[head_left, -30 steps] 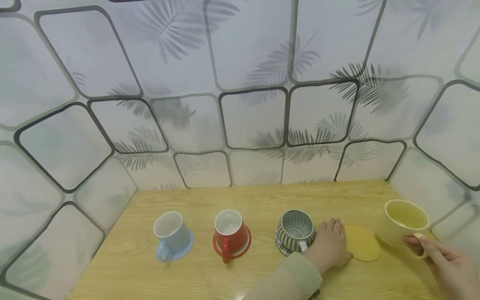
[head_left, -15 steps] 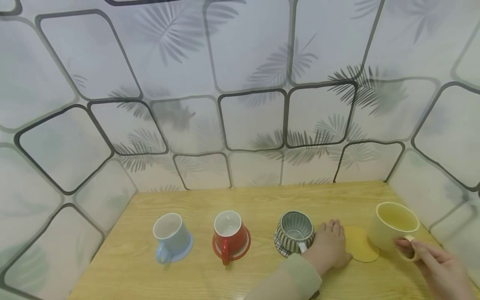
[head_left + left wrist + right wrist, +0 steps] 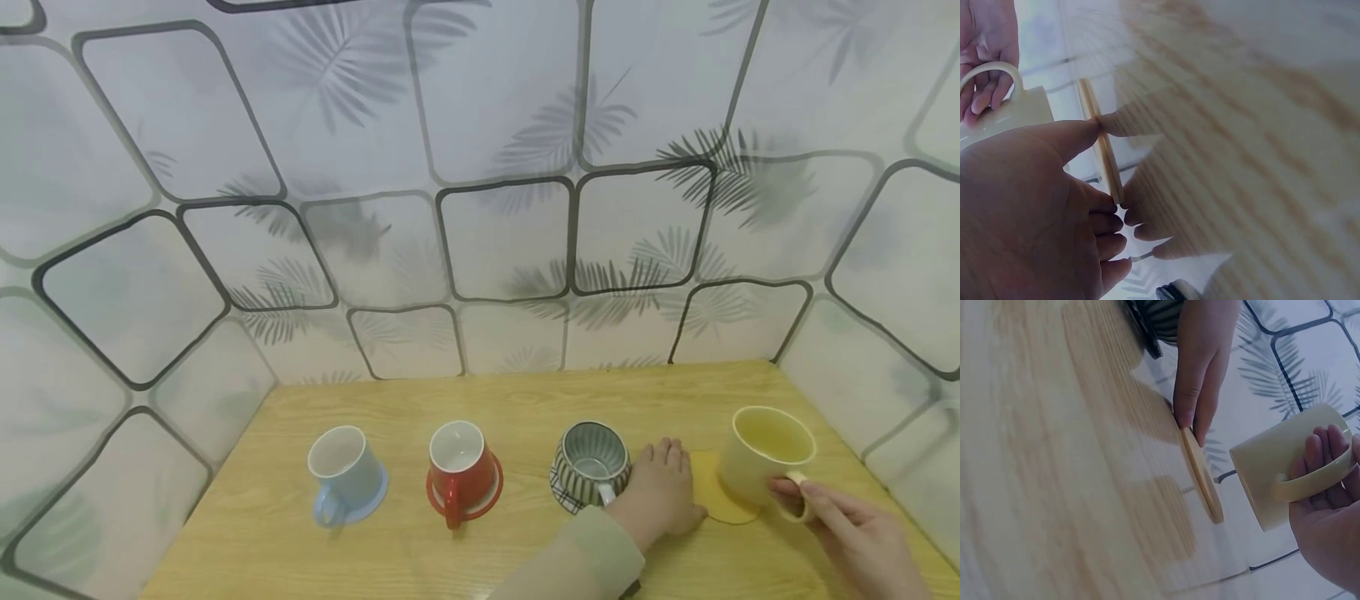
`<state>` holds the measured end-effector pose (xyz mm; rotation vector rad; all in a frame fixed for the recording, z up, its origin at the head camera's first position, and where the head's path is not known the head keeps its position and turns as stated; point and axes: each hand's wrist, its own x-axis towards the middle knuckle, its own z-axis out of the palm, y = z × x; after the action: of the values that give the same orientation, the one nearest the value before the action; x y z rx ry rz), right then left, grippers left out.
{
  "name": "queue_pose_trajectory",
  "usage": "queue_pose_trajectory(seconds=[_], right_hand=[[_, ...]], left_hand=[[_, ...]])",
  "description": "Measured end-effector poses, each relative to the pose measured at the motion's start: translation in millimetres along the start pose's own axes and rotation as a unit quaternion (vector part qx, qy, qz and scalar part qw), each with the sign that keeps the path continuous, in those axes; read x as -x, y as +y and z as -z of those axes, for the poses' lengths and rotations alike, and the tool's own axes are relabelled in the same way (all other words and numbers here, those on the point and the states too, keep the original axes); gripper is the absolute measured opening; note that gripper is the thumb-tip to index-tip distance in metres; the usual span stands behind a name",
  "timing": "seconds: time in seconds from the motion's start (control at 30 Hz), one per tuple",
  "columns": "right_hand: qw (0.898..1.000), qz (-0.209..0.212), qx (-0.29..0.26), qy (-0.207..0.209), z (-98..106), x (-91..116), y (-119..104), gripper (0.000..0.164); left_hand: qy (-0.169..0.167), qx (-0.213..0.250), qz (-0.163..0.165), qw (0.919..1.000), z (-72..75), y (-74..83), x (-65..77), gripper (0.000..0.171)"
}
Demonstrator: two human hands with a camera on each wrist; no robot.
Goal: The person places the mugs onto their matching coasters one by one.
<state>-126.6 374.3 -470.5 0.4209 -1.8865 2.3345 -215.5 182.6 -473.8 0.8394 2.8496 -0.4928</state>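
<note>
A pale yellow mug [image 3: 753, 462] is held up by its handle in my right hand [image 3: 847, 529], with fingers curled through the loop. It hangs over the right part of a round yellow coaster [image 3: 708, 496]; in the right wrist view a gap separates mug base and coaster [image 3: 1200, 478]. My left hand [image 3: 660, 492] rests palm down at the coaster's left edge. Its thumb and fingertips touch the rim in the left wrist view, fingers mostly straight. Just left of that hand stands a grey striped mug [image 3: 581, 471] on a checked coaster [image 3: 564, 493], partly hidden by the wrist.
A red mug [image 3: 467, 483] stands on a red-rimmed coaster [image 3: 495, 492]. Further left, a light blue mug [image 3: 356, 475] sits on a blue coaster [image 3: 375, 502]. Patterned walls [image 3: 510, 333] bound the wooden table [image 3: 405, 558] at the back and both sides.
My right hand has carried the yellow mug leftward, from beside the coaster to over its right part. The left hand and the other mugs have stayed in place.
</note>
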Motion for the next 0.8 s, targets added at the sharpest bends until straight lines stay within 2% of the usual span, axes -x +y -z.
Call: queue_pose_trajectory(seconds=[0.13,0.23,0.43,0.63,0.8], right_hand=[[0.999,-0.022,0.046,0.015,-6.1,-0.7,-0.1,0.032],[0.998,-0.024,0.052,0.007,-9.9,-1.1,1.6,0.033],[1.0,-0.003,0.019,-0.012,-14.9,-4.2,7.6,0.033],[0.999,-0.018,0.027,0.007,-18.1,-6.1,11.4,0.033],[1.0,-0.019,-0.024,0.007,-20.5,-7.1,17.5,0.033]], left_hand=[[0.002,0.0,-0.001,1.0,0.1,-0.3,-0.8,0.078],[0.002,0.0,-0.001,1.0,-0.3,-0.1,-1.5,0.079],[0.002,0.0,0.0,1.0,-0.9,-0.2,-1.6,0.078],[0.006,0.003,0.004,1.0,-1.0,0.1,-1.5,0.079],[-0.001,0.002,0.004,1.0,-2.9,1.5,-2.4,0.079]])
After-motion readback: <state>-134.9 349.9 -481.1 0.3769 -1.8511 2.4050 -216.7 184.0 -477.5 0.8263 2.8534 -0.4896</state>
